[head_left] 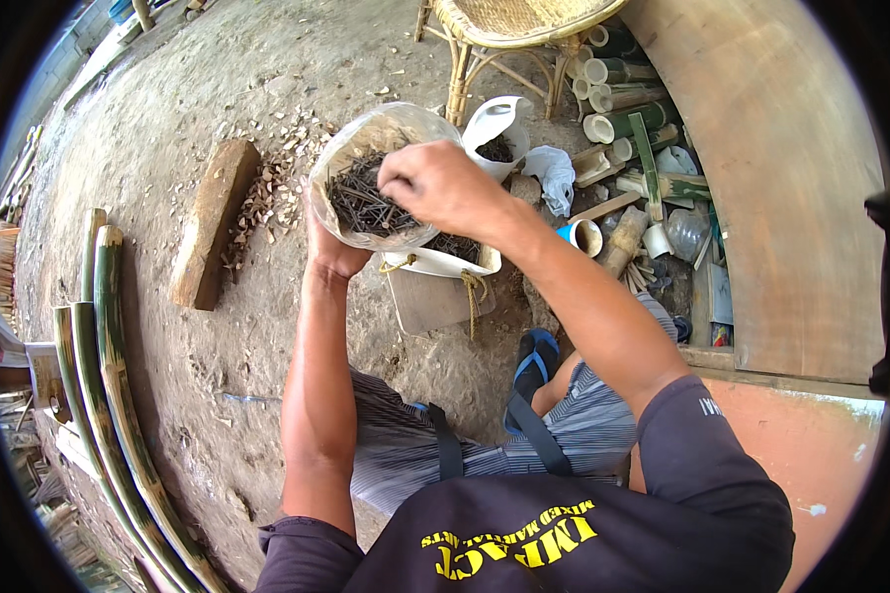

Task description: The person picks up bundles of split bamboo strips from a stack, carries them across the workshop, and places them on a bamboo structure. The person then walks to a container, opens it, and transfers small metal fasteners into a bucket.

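My left hand grips the side of a clear plastic tub, holding it up and tilted. Inside lie many dark nails. Over the tub's right part, my right hand is closed with its fingertips pinched together just above the nails. What the pinch holds, if anything, is too small to make out. Beneath the tub stands a white cut-open plastic container with rope loops and more dark pieces in it. A second white cut jug with dark contents stands just beyond.
A squared wood block lies left among wood chips. Bamboo poles rest farther left. A rattan chair stands ahead. Right are cut bamboo pieces, a crumpled plastic bag, a blue-and-white cup and a plywood sheet.
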### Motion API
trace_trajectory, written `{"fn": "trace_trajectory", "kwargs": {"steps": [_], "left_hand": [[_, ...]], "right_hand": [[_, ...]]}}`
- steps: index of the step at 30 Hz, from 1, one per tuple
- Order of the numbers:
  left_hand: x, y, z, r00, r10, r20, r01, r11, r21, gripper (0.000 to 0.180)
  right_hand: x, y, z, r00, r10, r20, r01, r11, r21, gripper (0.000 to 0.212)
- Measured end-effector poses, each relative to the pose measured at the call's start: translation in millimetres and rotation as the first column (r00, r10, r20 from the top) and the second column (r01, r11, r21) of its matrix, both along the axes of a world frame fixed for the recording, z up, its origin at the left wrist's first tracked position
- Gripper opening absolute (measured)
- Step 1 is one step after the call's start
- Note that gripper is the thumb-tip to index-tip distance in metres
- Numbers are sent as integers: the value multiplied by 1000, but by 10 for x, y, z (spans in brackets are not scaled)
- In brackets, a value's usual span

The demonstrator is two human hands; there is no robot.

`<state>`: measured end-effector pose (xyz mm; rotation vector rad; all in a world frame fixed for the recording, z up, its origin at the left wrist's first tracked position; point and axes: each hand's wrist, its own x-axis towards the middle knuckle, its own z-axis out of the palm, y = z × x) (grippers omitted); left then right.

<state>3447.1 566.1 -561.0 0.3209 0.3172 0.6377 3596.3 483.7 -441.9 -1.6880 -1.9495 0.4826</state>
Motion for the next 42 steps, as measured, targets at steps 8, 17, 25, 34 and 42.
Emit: {"fn": "trace_trajectory", "kwargs": {"steps": [8, 17, 25, 34, 42], "left_hand": [[22, -83, -67, 994, -97, 44, 100, 992, -76, 74], [0, -107, -89, 981, -183, 58, 187, 980, -71, 78], [47, -132, -115, 981, -193, -27, 190, 977, -95, 82], [66, -144, -202, 971, -221, -95, 206, 967, -147, 96], [111, -175, -234, 953, -249, -172, 244, 968, -51, 107]], "right_hand": [[-86, 47, -251, 910, 196, 366, -107, 963, -247, 27], [-27, 60, -289, 905, 190, 381, -127, 975, -184, 17], [91, 209, -316, 947, -60, 317, 82, 995, -57, 15], [-135, 262, -495, 937, -162, 309, 199, 976, -93, 17], [-144, 305, -526, 879, -99, 466, 165, 981, -103, 22]]}}
